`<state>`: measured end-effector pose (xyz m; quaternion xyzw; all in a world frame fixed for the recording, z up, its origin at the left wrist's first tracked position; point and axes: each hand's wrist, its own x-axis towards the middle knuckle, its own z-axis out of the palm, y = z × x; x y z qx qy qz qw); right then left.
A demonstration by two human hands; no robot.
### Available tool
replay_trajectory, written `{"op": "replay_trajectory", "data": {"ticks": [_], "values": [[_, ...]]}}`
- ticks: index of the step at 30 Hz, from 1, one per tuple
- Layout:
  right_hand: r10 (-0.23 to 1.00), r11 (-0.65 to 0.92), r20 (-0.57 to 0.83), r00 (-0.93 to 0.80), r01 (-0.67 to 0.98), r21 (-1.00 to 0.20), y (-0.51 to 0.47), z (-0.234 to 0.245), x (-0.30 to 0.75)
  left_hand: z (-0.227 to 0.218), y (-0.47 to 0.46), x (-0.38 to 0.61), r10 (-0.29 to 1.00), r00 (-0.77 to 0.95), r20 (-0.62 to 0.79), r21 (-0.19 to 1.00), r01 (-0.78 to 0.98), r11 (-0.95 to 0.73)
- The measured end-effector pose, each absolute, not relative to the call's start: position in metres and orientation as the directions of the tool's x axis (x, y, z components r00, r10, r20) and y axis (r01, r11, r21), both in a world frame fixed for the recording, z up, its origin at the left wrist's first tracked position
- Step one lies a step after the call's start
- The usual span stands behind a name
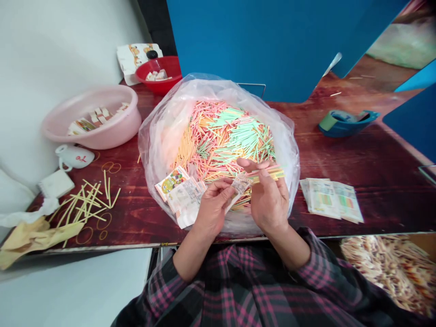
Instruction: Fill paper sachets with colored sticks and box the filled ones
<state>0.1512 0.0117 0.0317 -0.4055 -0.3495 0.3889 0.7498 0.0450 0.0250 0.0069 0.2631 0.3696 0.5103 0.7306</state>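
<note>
My right hand (269,195) is shut on a small bundle of yellow, orange and green sticks (267,174), which juts out to the right. My left hand (213,209) pinches a printed paper strip (240,185), whose upper end reaches my right fingers. Both hands are over a clear plastic bag (166,136) filled with thin pink, orange and green sticks (221,136). Printed paper packets (180,195) lie on the bag's near edge, just left of my left hand.
On the dark red wooden table (374,181) are a pink basin (91,118), a red bowl (158,75), a white cup (75,156), loose yellow sticks (85,204), printed sheets (330,200) and a blue tape dispenser (347,123). Blue panels stand behind.
</note>
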Motion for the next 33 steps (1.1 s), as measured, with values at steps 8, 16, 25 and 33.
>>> {"op": "replay_trajectory", "data": {"ticks": [8,16,25,33], "values": [[0.912,0.333,0.262,0.315,-0.200,-0.921,0.009,0.022,0.156,0.011,0.025,0.046,0.956,0.187,-0.225,0.787,-0.544,0.292],[0.934,0.281,0.296,0.202,0.099,-0.955,0.009,0.024,0.170,0.009,0.026,0.046,0.978,0.127,-0.163,0.830,-0.519,0.206],[0.979,0.197,0.198,0.045,0.011,-0.980,0.020,0.023,0.186,0.017,0.039,0.034,0.996,0.033,-0.085,0.881,-0.464,0.090],[0.910,0.405,0.380,-0.164,0.546,-0.734,0.036,0.011,0.212,0.019,0.045,0.013,0.986,0.071,-0.149,0.813,-0.559,0.163]]}}
